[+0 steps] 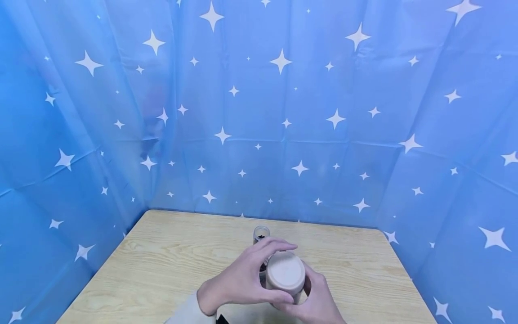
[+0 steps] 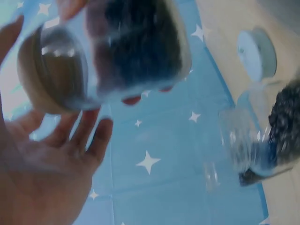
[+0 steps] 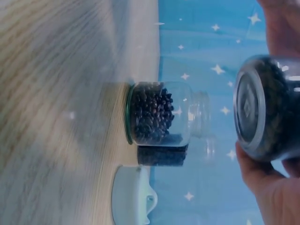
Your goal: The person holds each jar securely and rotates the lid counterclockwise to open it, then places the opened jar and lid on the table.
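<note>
Between both hands is a glass jar [image 2: 136, 47] of dark beans with a pale beige round lid [image 1: 285, 270]. It is tipped over, its lid facing the head camera, and its base shows in the right wrist view. My right hand [image 1: 317, 294] grips the jar's glass body, fingers under it in the left wrist view. My left hand [image 1: 243, 279] curves around the lid, thumb at the near side and fingers at the far side. Beyond the hands stands another glass jar [image 3: 152, 112], part filled with dark beans, its lower part hidden by my left hand in the head view.
A second jar with dark contents [image 3: 161, 155] stands close beside the first one on the wooden table [image 1: 170, 252]. Near them sits a white round piece with a small loop [image 3: 129, 194]. Blue curtains [image 1: 259, 112] with white stars surround the table's back and sides.
</note>
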A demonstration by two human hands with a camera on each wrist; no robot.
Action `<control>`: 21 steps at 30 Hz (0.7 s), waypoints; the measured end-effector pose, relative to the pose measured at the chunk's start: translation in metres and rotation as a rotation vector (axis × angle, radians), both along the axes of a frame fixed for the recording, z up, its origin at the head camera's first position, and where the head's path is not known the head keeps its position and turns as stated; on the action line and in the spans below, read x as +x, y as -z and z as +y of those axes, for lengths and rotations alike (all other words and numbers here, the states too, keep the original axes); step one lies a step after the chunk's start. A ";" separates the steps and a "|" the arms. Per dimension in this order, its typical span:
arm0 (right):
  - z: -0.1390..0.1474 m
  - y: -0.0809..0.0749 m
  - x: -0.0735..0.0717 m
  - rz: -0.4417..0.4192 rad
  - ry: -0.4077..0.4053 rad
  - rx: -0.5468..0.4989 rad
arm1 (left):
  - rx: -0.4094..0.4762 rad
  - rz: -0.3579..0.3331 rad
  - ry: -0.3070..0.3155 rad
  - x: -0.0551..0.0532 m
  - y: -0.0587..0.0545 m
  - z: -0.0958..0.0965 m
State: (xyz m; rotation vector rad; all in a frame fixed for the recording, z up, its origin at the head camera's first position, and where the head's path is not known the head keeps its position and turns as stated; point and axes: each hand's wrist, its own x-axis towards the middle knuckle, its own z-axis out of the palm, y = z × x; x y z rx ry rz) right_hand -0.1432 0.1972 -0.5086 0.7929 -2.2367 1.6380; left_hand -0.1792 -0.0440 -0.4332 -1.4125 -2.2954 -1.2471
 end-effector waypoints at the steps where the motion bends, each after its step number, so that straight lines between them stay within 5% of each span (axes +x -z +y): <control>1: 0.001 0.000 0.000 -0.004 -0.016 0.004 | -0.011 0.019 0.030 -0.003 -0.002 -0.002; 14: 0.004 -0.004 0.006 -0.150 -0.145 0.000 | -0.074 0.066 0.270 -0.013 -0.008 -0.009; 21: 0.003 -0.003 0.003 -0.093 -0.140 0.017 | -0.050 0.087 0.247 -0.013 -0.010 -0.007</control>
